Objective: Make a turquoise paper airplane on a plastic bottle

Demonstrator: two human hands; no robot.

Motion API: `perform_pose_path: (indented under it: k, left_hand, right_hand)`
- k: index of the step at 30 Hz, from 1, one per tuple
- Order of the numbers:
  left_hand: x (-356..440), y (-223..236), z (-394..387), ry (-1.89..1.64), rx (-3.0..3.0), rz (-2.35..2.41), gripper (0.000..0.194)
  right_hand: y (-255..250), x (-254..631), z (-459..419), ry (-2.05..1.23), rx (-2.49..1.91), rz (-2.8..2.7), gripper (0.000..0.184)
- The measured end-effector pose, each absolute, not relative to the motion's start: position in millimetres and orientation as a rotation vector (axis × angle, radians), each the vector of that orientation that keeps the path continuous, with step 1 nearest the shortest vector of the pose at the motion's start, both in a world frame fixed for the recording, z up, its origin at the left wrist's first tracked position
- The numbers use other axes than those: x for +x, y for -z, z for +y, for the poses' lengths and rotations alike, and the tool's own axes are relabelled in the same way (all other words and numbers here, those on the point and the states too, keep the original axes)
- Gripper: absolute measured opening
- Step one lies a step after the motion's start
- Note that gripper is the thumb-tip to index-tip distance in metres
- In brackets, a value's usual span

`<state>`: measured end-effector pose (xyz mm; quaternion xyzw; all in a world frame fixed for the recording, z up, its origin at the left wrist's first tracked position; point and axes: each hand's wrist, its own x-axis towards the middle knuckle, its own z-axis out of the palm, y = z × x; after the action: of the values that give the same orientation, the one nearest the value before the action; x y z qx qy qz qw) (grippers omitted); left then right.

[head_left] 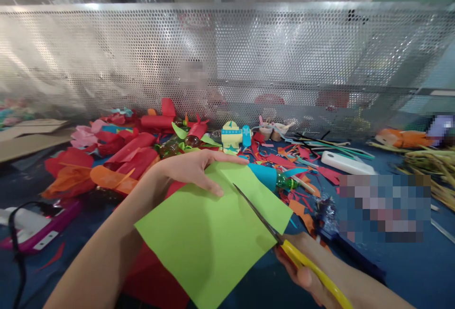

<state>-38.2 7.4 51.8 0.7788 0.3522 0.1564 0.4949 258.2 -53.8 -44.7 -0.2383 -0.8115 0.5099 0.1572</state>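
A sheet of lime-green paper (209, 233) is held up in front of me, tilted so one corner points down. My left hand (199, 169) grips its far edge, thumb on the upper face and the other fingers stretched along and behind the edge. In my right hand (302, 261) is a pair of yellow-handled scissors (313, 271). Their dark blades lie across the right part of the paper, tips pointing up and left toward my left thumb. Whether the lower blade is beneath the sheet I cannot tell. Red paper (152, 276) lies below the green sheet.
Behind stands a perforated metal panel (213, 43). Bottles wrapped in coloured paper, such as a blue one (263, 176), and red and orange scraps (277, 159) crowd the table. A white glue gun-like object (346, 162) lies right; a purple power strip (46, 228) sits left.
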Motion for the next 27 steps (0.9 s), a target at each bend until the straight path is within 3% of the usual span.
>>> perform_pose_path:
  k: [10, 17, 27]
  left_hand:
    - [-33, -49, 7, -0.294, 1.802, 0.846, 0.075]
    - [-23, -52, 6, -0.287, 2.114, 0.847, 0.076]
    - [-23, -51, 6, -0.245, 2.08, 0.826, 0.074]
  right_hand:
    - [39, 263, -54, -1.267, -0.621, -2.488, 0.065]
    - [41, 269, -57, -1.289, -0.729, -2.466, 0.067]
    - [34, 259, -56, -1.344, -0.71, -2.422, 0.071]
